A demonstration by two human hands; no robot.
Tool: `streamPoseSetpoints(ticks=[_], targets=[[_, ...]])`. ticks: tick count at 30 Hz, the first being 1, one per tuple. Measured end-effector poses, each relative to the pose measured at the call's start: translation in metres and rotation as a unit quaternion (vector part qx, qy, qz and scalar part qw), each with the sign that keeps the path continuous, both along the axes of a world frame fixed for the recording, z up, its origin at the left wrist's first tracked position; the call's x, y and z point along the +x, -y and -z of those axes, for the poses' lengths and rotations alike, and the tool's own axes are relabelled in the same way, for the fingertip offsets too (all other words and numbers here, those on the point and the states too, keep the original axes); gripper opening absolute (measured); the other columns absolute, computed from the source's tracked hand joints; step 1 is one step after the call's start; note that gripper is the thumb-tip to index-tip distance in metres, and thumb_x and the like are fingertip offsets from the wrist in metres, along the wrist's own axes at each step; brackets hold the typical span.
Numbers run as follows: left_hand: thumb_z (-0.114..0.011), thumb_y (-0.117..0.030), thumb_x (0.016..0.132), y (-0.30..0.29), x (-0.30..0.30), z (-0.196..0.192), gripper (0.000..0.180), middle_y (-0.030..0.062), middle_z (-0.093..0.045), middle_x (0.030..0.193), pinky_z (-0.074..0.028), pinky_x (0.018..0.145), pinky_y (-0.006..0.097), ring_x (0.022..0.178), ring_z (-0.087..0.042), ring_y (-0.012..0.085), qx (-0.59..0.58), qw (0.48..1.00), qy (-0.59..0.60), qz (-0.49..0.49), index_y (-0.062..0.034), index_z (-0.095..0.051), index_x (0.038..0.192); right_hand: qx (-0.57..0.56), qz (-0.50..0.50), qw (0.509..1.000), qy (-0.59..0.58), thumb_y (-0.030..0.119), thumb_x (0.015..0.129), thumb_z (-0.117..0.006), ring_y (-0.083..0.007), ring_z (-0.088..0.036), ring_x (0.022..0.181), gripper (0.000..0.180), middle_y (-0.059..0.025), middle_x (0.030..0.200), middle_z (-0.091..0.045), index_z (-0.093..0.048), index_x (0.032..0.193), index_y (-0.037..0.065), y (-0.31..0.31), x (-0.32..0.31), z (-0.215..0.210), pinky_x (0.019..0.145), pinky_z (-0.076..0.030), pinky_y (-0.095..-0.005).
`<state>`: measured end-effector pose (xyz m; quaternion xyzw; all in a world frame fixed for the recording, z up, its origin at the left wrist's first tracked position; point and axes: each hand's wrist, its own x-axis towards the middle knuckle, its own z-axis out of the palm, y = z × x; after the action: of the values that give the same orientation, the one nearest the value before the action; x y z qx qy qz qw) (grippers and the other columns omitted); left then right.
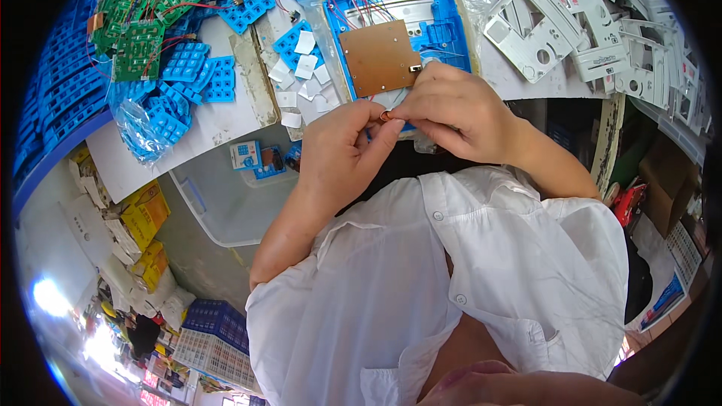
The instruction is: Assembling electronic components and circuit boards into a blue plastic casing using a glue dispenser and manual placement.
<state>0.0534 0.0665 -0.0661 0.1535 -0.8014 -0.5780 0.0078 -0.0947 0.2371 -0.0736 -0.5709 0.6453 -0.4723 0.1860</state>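
Both hands meet at the near edge of a blue plastic housing [463,30]. Between the fingertips is a small copper-coloured ring-like piece [385,116], perhaps a wire coil; it is too small to be sure. My left hand [338,149] pinches it from the left, thumb and forefinger together. My right hand [460,109] closes on it from the right, with the fingers bent. Just beyond them a brown circuit board [377,56] lies tilted over the housing, a small switch at its right edge. Thin red and dark wires run behind the board.
Green circuit boards [139,49] with wires pile at the far left, beside blue keypad pieces [186,62]. White square pads [306,66] lie left of the housing. Silver-grey plastic panels [530,30] heap at the right. Below the table's edge stands a clear plastic bin [233,214].
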Motion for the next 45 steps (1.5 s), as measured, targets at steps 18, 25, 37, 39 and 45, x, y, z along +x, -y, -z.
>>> streamPoseSetpoints(ticks=[18,25,37,39,45], targets=[[-0.07,-0.007,0.092,-0.003,-0.008,-0.006,0.006,0.0101,-0.067,0.082,-0.049,0.055,0.033,0.064,-0.065,0.0242,-0.095,0.995,-0.031,-0.004,-0.0041,-0.067,0.096,0.13,0.036,0.991,0.01,0.016,0.089,-0.072,-0.0295,-0.068,0.066,0.012,-0.0102,0.072,-0.069,-0.068,0.095,0.006,0.009,-0.007,-0.015,0.061,-0.052,-0.04],[-0.064,-0.001,0.094,0.0,-0.008,-0.003,0.007,0.0121,-0.071,0.085,-0.052,0.062,0.035,0.07,-0.069,0.0254,-0.021,0.999,-0.043,0.017,-0.0022,-0.068,0.1,0.138,0.053,0.985,0.087,0.009,0.091,-0.07,-0.0195,-0.062,0.054,0.006,-0.0082,0.065,-0.065,-0.069,0.093,0.003,0.009,-0.009,-0.017,0.052,-0.046,-0.0313],[-0.061,0.002,0.1,-0.001,-0.002,-0.001,0.014,0.0045,-0.072,0.098,-0.052,0.076,0.02,0.089,-0.068,0.0075,0.107,0.993,0.051,-0.024,0.0051,-0.066,0.112,0.138,0.084,0.972,0.171,0.011,0.092,-0.069,-0.0168,-0.061,0.055,0.008,-0.0074,0.066,-0.065,-0.068,0.091,0.003,0.007,-0.01,-0.017,0.053,-0.046,-0.0297],[-0.062,0.001,0.099,-0.003,-0.003,0.002,0.012,0.0033,-0.071,0.095,-0.052,0.075,0.02,0.087,-0.067,0.0069,0.109,0.993,0.036,-0.038,0.0044,-0.067,0.11,0.14,0.079,0.97,0.181,0.01,0.092,-0.069,-0.0167,-0.061,0.055,0.007,-0.0075,0.067,-0.066,-0.068,0.091,0.003,0.008,-0.01,-0.017,0.054,-0.047,-0.0294],[-0.068,-0.001,0.092,-0.011,-0.005,0.011,0.003,-0.0043,-0.057,0.067,-0.035,0.051,0.02,0.056,-0.043,-0.0002,0.078,0.992,-0.038,-0.09,-0.0001,-0.069,0.094,0.153,0.093,0.968,0.175,0.01,0.093,-0.07,-0.0151,-0.063,0.058,0.007,-0.0075,0.069,-0.067,-0.068,0.093,0.003,0.009,-0.006,-0.017,0.054,-0.047,-0.0274]])
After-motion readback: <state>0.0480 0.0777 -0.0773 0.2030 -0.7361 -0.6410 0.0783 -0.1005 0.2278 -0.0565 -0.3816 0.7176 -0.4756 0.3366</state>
